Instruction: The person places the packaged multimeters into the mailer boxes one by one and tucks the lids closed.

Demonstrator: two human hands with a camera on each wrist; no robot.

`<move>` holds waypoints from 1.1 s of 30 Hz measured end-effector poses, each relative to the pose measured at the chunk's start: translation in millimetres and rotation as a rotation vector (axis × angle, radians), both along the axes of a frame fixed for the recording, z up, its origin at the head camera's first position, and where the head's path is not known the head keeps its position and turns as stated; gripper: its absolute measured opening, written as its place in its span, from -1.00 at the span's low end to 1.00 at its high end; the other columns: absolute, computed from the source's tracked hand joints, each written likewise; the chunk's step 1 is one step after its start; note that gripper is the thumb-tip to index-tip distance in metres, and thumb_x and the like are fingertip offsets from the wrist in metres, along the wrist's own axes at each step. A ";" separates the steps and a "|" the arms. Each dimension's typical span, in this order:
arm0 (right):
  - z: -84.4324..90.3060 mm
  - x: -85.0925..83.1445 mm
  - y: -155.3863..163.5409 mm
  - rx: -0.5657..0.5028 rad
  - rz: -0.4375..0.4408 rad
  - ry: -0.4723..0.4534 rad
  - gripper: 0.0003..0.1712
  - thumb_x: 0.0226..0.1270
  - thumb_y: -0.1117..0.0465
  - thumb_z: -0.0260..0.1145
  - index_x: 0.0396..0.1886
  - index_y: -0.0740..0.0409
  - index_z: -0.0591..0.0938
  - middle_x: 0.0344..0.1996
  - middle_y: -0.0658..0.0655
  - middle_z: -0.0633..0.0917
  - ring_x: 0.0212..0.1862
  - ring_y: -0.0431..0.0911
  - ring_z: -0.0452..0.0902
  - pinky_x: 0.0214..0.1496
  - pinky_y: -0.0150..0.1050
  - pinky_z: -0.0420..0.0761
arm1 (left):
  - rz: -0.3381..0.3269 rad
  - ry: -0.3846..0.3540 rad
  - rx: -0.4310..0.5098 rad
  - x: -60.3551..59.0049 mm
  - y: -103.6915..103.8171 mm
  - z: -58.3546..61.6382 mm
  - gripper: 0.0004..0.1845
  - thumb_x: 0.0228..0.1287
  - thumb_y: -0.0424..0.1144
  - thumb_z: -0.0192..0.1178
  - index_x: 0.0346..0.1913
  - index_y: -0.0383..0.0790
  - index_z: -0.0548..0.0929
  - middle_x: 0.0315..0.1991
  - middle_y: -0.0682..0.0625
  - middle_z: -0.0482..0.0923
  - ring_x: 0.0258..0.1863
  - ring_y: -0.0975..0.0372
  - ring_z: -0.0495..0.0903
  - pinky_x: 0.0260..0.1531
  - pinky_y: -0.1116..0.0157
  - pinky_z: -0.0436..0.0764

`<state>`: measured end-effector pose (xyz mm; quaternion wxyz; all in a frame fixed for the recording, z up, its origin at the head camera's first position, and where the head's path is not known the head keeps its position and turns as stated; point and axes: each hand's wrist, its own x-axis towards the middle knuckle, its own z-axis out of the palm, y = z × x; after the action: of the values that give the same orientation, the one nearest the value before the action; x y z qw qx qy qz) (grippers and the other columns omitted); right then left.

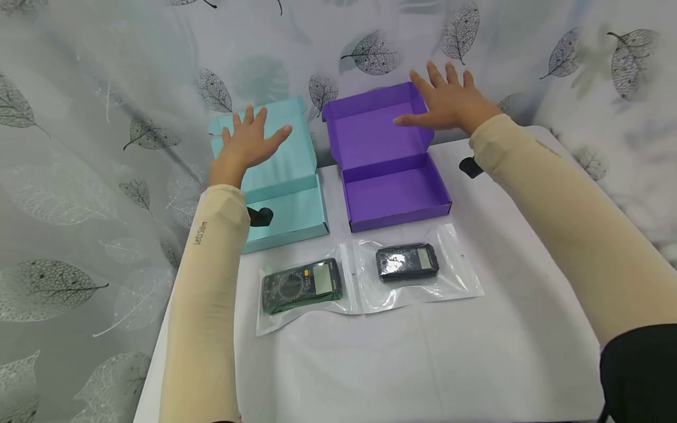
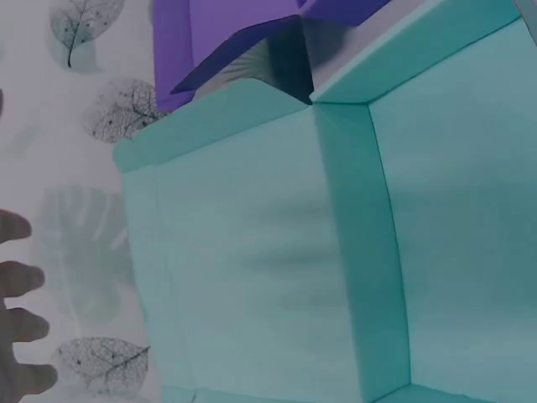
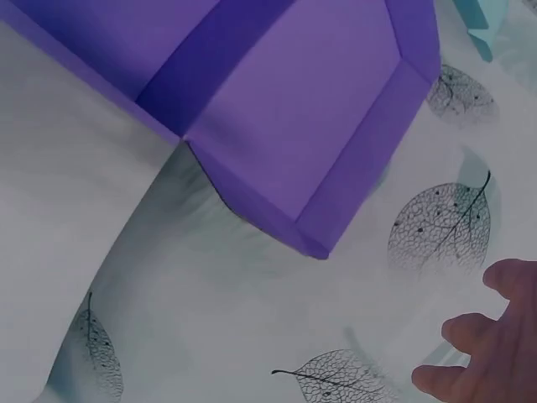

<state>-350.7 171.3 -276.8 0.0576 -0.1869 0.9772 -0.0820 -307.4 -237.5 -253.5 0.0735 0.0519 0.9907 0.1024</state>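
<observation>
Fingers spread, my left hand [image 1: 247, 147] is raised over the lid of a teal cardboard box [image 1: 288, 214] and holds nothing. My right hand [image 1: 449, 103], also spread and bare, hovers by the right side of the lid of a purple cardboard box [image 1: 399, 194]. Both boxes stand with their lids up, and no contents show in the parts I see. In front of them lie two clear plastic bags: one contains a black multimeter with a dial [image 1: 291, 286], the other a smaller dark meter with a screen [image 1: 406, 262]. Fingertips [image 2: 23, 323] show at the left wrist view's edge.
A white cloth covers the table [image 1: 423, 364]. Behind and to the left hangs a leaf-print curtain [image 1: 79, 235], close to the back of both lids. Another leaf-print cloth [image 1: 597, 123] rises at the right. Beige sleeves cover both forearms.
</observation>
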 end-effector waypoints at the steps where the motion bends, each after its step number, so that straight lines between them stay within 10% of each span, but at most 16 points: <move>1: -0.2 1.4 -0.4 0.001 0.003 0.002 0.34 0.31 -0.68 -0.11 0.68 0.02 -0.41 0.58 0.34 -0.51 0.51 0.41 -0.73 0.38 0.43 -0.58 | -0.001 0.015 0.002 -0.2 1.3 -2.1 0.03 0.48 0.49 -0.32 0.69 -0.11 -0.33 0.66 -0.22 -0.53 0.57 -0.19 -0.59 0.43 -0.27 -0.46; 27: -36.9 79.7 -13.1 -0.141 0.152 0.109 0.24 0.38 -0.55 0.11 0.72 0.14 -0.05 0.65 0.32 -0.10 0.61 0.36 -0.31 0.51 0.38 -0.22 | -0.149 0.152 0.177 24.2 49.8 -68.6 -0.26 0.59 -0.05 0.07 0.59 -0.42 0.16 0.43 -0.29 0.37 0.41 -0.08 0.37 0.36 -0.01 0.36; 33: -49.8 101.8 -20.6 -0.247 0.160 0.131 0.04 0.36 -0.38 0.34 0.51 0.29 0.34 0.47 0.40 0.34 0.49 0.37 0.16 0.45 0.35 0.13 | -0.185 0.099 0.170 27.7 59.4 -83.7 -0.28 0.58 -0.07 0.10 0.58 -0.45 0.19 0.35 -0.28 0.48 0.35 -0.09 0.45 0.31 -0.01 0.43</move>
<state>-248.9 150.7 -326.5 -0.0231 -0.2749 0.9434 -0.1842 -279.6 -178.1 -337.2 0.0291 0.1539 0.9718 0.1762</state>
